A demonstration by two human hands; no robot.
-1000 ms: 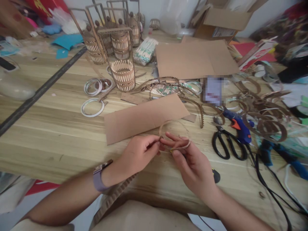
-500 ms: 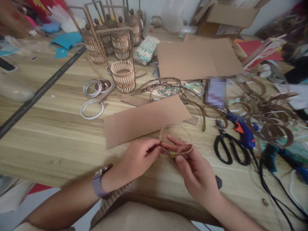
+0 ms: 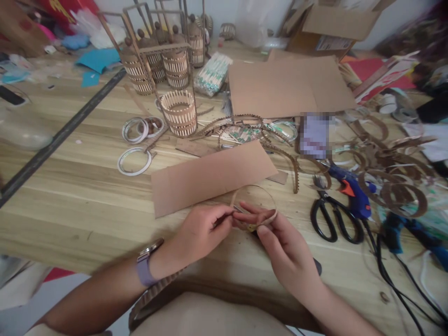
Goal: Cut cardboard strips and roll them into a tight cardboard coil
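- The long pale wooden plank table is carrying everything, with clutter crowding its far and right sides
- A flat brown cardboard strip is lying just beyond the hands, its long side running left to right and rising a little to the right
- Black-handled scissors and a blue hot glue gun are resting to the right, near each other
- The left hand is pinching the near-left edge of a thin brown cardboard ring between thumb and fingertips
- The right hand is clasping the same ring at its near edge, fingers laid across it
- That ring is being held just above the table edge, between both hands; it is lying nearly flat, its opening facing upward and slightly toward the wearer, its wider span running left to right
- I judge the band is flimsy: too hard a squeeze at the pinch could be kinking it out of round, and if a joint sits there it could be slipping apart
- Something small and yellowish is showing under the right fingers; I cannot tell what it is
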